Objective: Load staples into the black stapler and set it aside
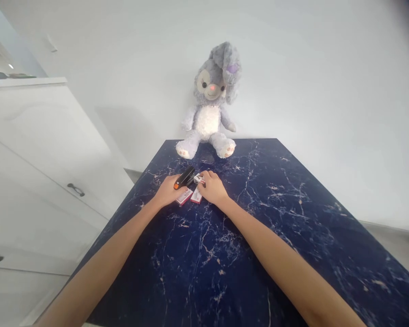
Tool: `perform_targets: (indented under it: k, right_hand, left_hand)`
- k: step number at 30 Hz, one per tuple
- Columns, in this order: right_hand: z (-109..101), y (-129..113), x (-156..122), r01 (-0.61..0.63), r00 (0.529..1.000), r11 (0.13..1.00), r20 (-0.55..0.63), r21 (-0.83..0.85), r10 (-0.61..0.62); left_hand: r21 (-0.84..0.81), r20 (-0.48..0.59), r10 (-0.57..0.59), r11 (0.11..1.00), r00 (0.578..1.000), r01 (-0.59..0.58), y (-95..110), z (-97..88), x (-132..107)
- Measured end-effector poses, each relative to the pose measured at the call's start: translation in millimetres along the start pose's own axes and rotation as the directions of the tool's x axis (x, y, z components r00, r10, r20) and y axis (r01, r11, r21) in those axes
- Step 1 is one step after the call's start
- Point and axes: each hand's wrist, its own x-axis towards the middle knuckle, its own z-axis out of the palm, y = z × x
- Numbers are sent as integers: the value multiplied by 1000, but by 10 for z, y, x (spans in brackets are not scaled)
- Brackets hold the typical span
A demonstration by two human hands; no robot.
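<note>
- We are reaching both arms out over the dark blue marble-patterned table [293,218], and our left hand [167,193] is grasping a black stapler [184,177] with an orange end, lifted slightly and tilted, near the table's far middle.
- Our right hand [213,188] is pinching a small white and red box [199,179] at the stapler's far end; how tightly the fingers are closing we cannot tell.
- Two more small staple boxes [190,196], red and white, are lying flat on the table between our hands, just beside each other.
- We are judging the stapler to be rigid, fairly dense and smooth-cased, so holding it around its long body looks the steady grip.
- We are judging the boxes to be light, thin cardboard, easily crushed, best taken by their short edges.
- A grey plush rabbit [211,104] is sitting at the far edge against the white wall, and a white cabinet [37,159] is standing to the left.
</note>
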Motion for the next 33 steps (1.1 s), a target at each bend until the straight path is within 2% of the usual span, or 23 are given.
perform_targets:
  k: [3,7,9,11,15,18,20,22,24,28,30,33]
  right_hand:
    - [-319,-14,-336,35,997,999,64,26,-36]
    - [-975,89,-908,2,972,998,232,58,-16]
    - [-1253,167,-1099,-15,944,998,329,53,-3]
    - [-1402,229,-1205,-29,939,995,344,95,-6]
    - [-1370,257,-1279,-53,975,982,223,181,12]
    - [-1322,238,-1303,-84,964,981,265,172,36]
    - [-1339,242,-1318,-90,958,985,281,146,46]
    - [-1364,259,-1330,-89,964,987,261,131,52]
    - [-1368,275,-1335,-110,971,984,225,138,77]
    - [-1329,278,-1331,-136,975,978,195,157,104]
    - [-1323,289,-1325,-110,975,985,206,135,81]
    - [-1342,328,-1314,-93,976,995,200,44,82]
  left_hand:
    - [-20,13,88,996,996,-88,217,8,-200]
    - [-118,145,221,972,964,-205,541,123,-429]
    - [-149,174,226,968,958,-202,664,199,-468]
    - [-137,111,181,977,977,-165,738,252,-479]
    - [-178,-13,110,978,994,-111,734,258,-489]
    - [-246,46,-13,969,999,24,651,229,-483]
    - [-269,119,-116,952,986,145,594,219,-470]
    - [-280,159,-166,938,973,206,550,208,-454]
    - [-281,191,-152,938,970,202,516,182,-436]
    - [-325,333,-34,934,942,149,447,93,-400]
    - [-333,336,-27,931,942,146,415,62,-391]
    - [-263,274,-74,953,959,149,396,49,-398]
